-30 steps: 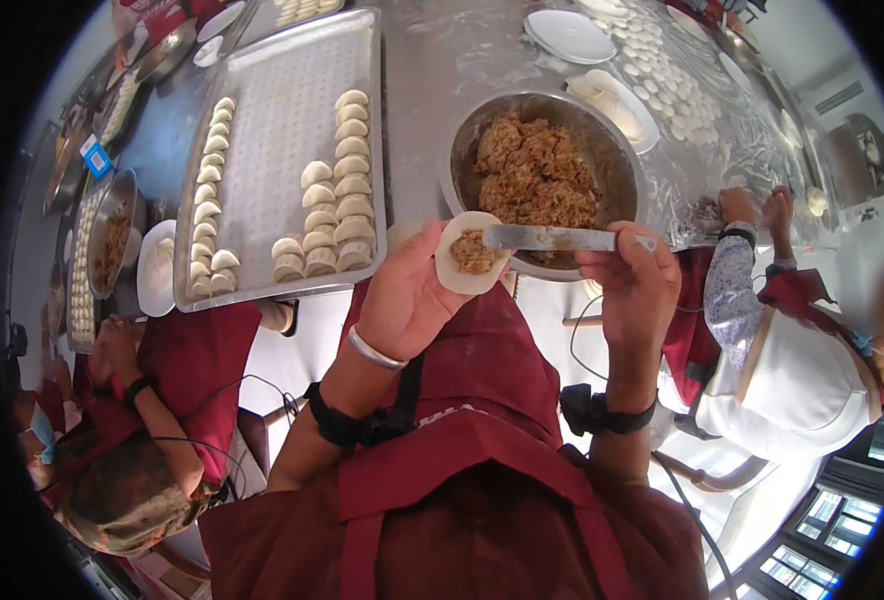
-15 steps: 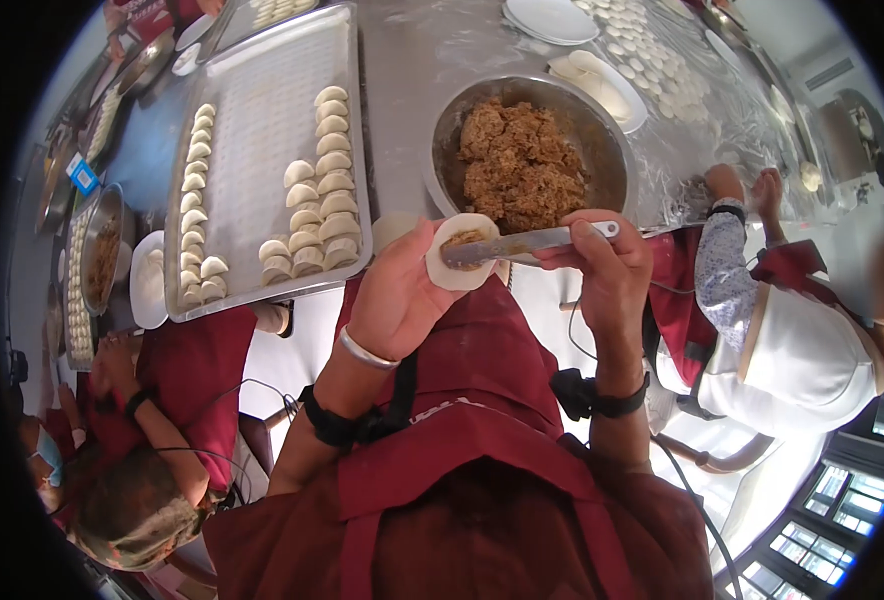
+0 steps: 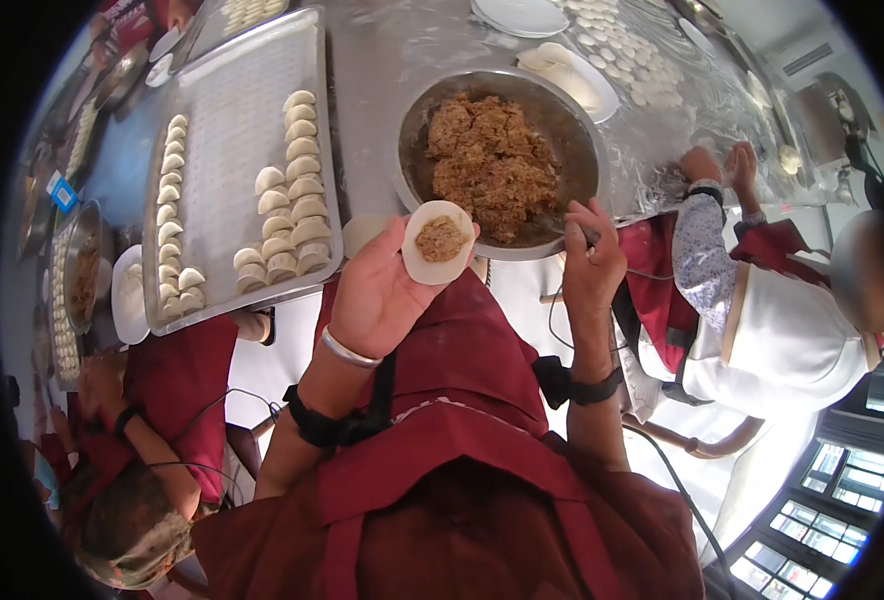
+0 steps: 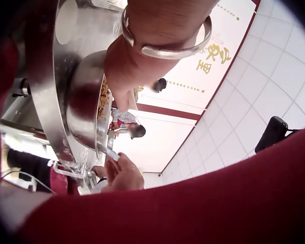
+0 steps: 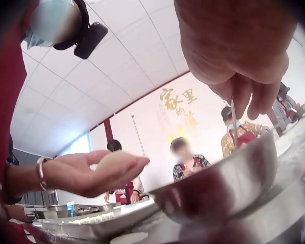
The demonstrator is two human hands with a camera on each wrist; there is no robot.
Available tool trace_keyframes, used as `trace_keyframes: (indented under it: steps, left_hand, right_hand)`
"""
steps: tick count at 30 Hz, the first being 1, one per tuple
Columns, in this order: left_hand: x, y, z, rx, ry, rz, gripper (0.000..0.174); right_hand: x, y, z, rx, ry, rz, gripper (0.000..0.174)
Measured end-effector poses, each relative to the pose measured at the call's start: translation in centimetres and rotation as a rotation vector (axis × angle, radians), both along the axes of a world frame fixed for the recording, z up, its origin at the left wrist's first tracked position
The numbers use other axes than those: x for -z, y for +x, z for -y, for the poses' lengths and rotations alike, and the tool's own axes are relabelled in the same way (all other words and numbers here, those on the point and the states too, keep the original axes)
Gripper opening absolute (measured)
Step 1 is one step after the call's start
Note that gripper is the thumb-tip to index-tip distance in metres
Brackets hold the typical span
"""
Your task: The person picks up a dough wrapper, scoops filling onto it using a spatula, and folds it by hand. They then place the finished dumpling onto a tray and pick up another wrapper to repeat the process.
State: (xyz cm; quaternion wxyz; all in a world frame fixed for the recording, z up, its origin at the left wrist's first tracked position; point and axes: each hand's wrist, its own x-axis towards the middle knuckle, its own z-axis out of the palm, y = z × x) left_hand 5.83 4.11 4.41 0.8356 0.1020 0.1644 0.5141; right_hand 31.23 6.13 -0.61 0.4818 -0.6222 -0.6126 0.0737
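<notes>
L hand [image 3: 377, 300] palm up, fingers extended & fairly flat, carrying a wrapper [image 3: 422, 272] w/ a dab of filling [image 3: 441, 240] mid-wrapper. It's just outside the bowl [image 3: 584, 140], near side. R hand [image 3: 592, 262] pinches the spatula [image 3: 590, 236] by its handle, grip narrow, at the bowl's R side (blade mostly hard to see in head view). Meat mix [image 3: 492, 165] in bowl. Tray [image 3: 227, 110] w/ rows of dumplings [image 3: 304, 165] L of bowl, on table [image 3: 372, 60].
</notes>
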Motion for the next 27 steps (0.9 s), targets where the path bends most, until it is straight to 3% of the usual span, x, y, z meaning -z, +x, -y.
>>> trace_keyframes:
  steps: [3, 5, 6, 9, 12, 16, 19, 25, 27]
  left_hand:
    - [-0.3, -0.6, 0.0, -0.015, 0.022, 0.008, 0.052]
    - [-0.5, -0.8, -0.1, -0.027, 0.030, 0.006, 0.054]
    - [-0.7, -0.7, -0.1, -0.033, 0.023, 0.006, 0.055]
    - [-1.5, -0.3, 0.1, -0.030, 0.008, -0.005, 0.055]
    - [-1.3, -0.3, 0.4, -0.026, 0.057, 0.008, 0.051]
    - [-1.5, -0.6, 1.4, -0.080, 0.178, -0.044, 0.047]
    - [-2.5, -0.6, 1.7, -0.081, 0.370, -0.401, 0.050]
    - [-2.4, 0.2, 1.9, -0.253, 0.395, -0.730, 0.048]
    - [-1.9, 0.1, 1.7, -0.290, 0.379, -0.703, 0.044]
  right_hand:
    - [-1.2, -0.3, 0.2, -0.010, 0.026, 0.169, 0.036]
    - [-5.0, -1.9, 1.0, 0.005, 0.057, 0.221, 0.044]
    - [-6.2, -2.4, 1.4, -0.097, 0.090, 0.234, 0.046]
    - [-7.1, -4.9, 2.5, -0.412, 0.168, 0.266, 0.040]
    - [-6.8, -8.0, 2.5, -0.550, 0.256, 0.149, 0.028]
    - [-7.0, -9.0, 1.7, -0.543, 0.313, 0.111, 0.019]
    - [-7.3, -9.4, 1.2, -0.493, 0.299, 0.045, 0.018]
    - [-7.5, -10.5, 0.7, -0.497, 0.289, -0.035, 0.019]
    - [-8.2, -10.5, 0.9, -0.462, 0.231, -0.023, 0.024]
